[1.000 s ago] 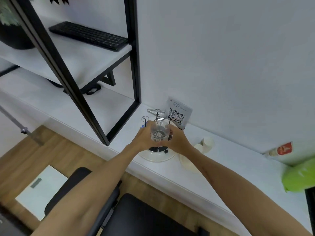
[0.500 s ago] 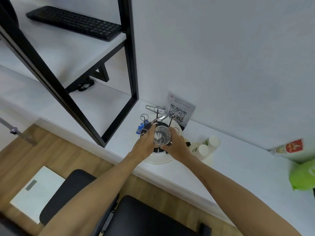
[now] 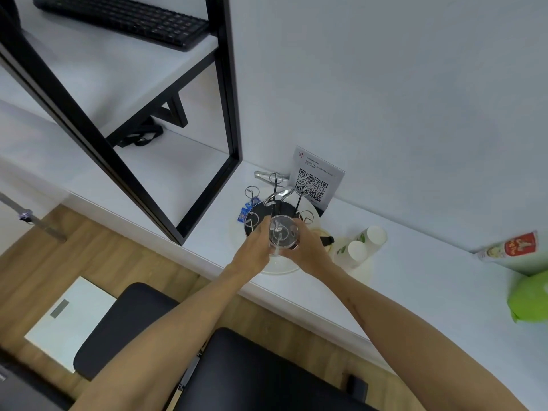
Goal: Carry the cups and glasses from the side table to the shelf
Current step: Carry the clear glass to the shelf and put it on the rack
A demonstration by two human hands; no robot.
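Note:
A clear glass (image 3: pixel 282 234) sits between my two hands, over one metal prong of a wire cup rack (image 3: pixel 274 203) on a round white tray (image 3: pixel 277 266). My left hand (image 3: pixel 252 247) wraps its left side and my right hand (image 3: pixel 310 247) wraps its right side. The prong shows through the glass. Two white paper cups (image 3: pixel 366 243) lie to the right on the white counter (image 3: pixel 415 280). The black-framed shelf (image 3: pixel 166 102) with white boards stands to the left.
A QR-code card (image 3: pixel 315 180) leans on the wall behind the rack, with metal tongs (image 3: pixel 267 175) beside it. A black keyboard (image 3: pixel 124 17) lies on the upper shelf board. A green bag (image 3: pixel 530 298) and a red-labelled packet (image 3: pixel 510 247) are at the right. A black chair (image 3: pixel 237 372) stands below.
The view has tilted down and shifted, so the shelf sits higher in frame. Both hands stay on the glass, now lower and over a rack prong.

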